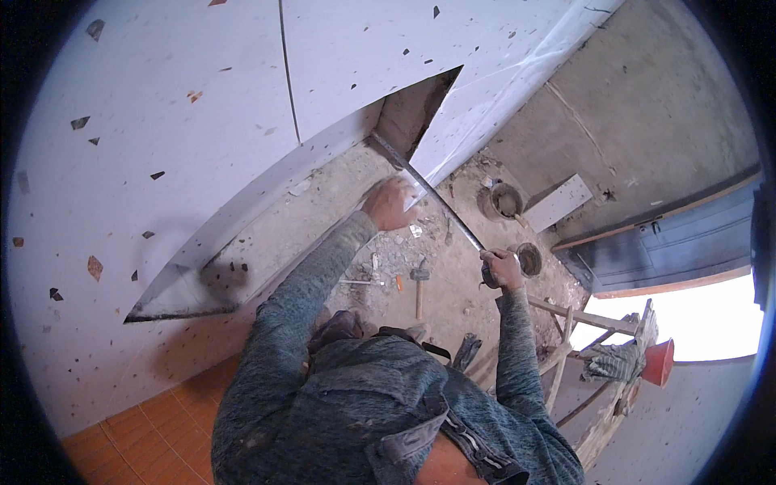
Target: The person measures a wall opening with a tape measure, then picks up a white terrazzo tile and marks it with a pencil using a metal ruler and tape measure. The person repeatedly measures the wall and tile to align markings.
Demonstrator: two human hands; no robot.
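Spanning the gap in the speckled white wall cladding (162, 121), the long metal straightedge (436, 202) is your landmark: a thin, rigid bar running diagonally from the notch at the top down toward your right side. It looks light and stiff, with smooth faces that could slip on dust, so you are best gripping it near each end, as you do now.

Above the straightedge, the big terrazzo-look slabs are glossy, hard and likely heavy and chip-prone at their cut edges. Below the straightedge, the rough concrete ledge (323, 234) is gritty and littered with rubble. Right of the straightedge, a bare grey cement wall (647, 105) carries a pale rectangular offcut (558, 202) and two round pipe openings (503, 200).

Your left hand (390, 204) lies on the upper part of the straightedge, fingers curled over it and pressing it down. Your right hand (503, 269) is closed around the lower end, beside something dark that I cannot identify.

Below the straightedge, a small hammer (419, 283) with a wooden handle lies on the ledge. Farther right of the straightedge, a grey work glove (613, 361) and an orange bucket (659, 361) rest on a wooden trestle (582, 319).
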